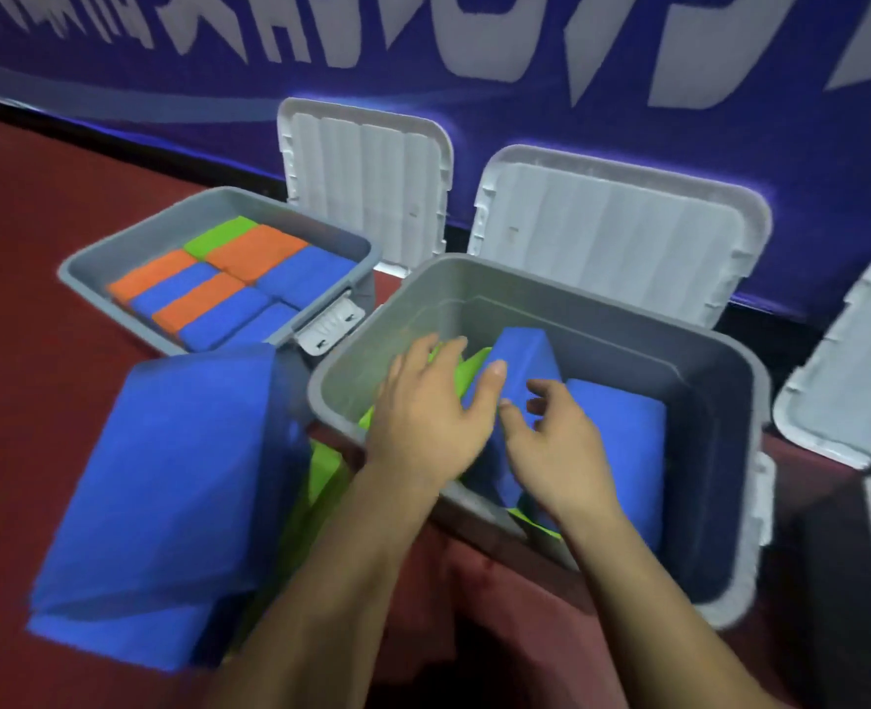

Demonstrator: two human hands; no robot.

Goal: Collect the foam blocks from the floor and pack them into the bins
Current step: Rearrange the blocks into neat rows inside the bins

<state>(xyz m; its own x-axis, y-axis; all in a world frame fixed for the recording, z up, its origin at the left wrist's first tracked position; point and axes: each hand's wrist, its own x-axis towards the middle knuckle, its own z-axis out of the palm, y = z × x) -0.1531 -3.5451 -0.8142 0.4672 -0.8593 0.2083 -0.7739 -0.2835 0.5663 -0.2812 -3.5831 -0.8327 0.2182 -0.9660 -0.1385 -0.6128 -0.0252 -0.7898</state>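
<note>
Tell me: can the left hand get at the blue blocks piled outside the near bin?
Probably yes. The left hand is over the near bin, and the blue blocks lie uncovered just outside its left wall.

The left hand and right hand touch a tilted blue block inside the grey bin.

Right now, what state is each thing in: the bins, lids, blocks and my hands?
Far bin: open, packed full.
Near bin: open, partly filled.
Lids: upright behind the bins.
Tilted blue block: leaning inside near bin, both hands on it.
Left hand: fingers straight, thumb on it.
Right hand: fingers curled, grip unclear.
Blue floor blocks: piled outside, unpacked.
</note>
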